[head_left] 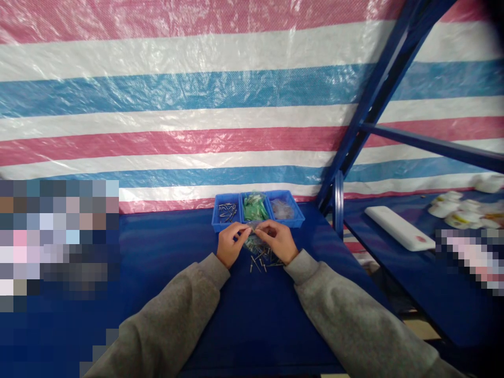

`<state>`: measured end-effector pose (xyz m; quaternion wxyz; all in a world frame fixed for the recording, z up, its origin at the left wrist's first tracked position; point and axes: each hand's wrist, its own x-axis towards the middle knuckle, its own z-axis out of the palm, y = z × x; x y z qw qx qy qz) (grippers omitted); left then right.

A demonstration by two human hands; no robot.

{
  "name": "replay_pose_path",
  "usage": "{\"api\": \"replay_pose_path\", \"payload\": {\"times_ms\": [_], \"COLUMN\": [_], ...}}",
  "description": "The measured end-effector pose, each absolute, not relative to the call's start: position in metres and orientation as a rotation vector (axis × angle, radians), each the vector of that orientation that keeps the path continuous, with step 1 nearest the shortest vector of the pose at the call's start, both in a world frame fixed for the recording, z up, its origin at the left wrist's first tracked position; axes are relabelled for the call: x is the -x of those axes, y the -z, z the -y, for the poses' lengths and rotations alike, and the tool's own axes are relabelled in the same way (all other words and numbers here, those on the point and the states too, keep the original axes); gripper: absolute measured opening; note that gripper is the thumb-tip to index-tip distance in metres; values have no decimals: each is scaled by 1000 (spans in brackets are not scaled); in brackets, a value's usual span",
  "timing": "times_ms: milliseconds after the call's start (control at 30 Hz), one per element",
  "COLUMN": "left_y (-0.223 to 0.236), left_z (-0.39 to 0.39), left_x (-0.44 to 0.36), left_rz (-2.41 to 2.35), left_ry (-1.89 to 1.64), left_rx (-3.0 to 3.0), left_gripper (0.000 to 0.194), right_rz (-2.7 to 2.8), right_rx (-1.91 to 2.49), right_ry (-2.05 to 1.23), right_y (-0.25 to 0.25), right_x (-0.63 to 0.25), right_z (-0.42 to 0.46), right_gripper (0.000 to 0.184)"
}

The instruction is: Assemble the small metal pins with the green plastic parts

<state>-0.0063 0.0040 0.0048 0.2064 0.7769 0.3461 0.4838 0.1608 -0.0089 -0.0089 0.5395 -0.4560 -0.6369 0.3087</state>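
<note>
Both hands meet over the blue table in front of the tray. My left hand (233, 242) pinches one side of the top of a small clear plastic bag (255, 242) between thumb and fingertips. Pinching the other side is my right hand (277, 240). The bag hangs between them, and its contents are hard to make out. Just below it lies a loose pile of thin silver pieces that look like pop rivets (258, 262), partly hidden by the bag and my right hand.
Behind my hands stands a blue tray (233, 228) with three compartments: silver rivet-like pieces (227, 211), green packets (255, 206) and clear bags (282, 209). A blue metal frame (334, 184) rises at right. A second table holds a long white object (397, 227) and white containers (464, 212).
</note>
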Motion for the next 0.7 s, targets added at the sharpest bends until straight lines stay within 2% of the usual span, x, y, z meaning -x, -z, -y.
{"api": "replay_pose_path", "payload": {"times_ms": [200, 400, 700], "left_y": [-2, -4, -1], "left_z": [-6, -5, -5], "left_x": [6, 5, 8], "left_rz": [-1005, -927, -1027], "left_ry": [-1298, -1306, -1329], "left_rx": [-2108, -2145, -2120], "left_gripper": [21, 21, 20], "right_rz": [1549, 1620, 1526], "right_rx": [1052, 1061, 1076], "right_ry": [-723, -594, -593], "right_y": [4, -1, 1], "right_x": [-161, -160, -162], "right_z": [11, 14, 12], "right_gripper": [24, 21, 24]}}
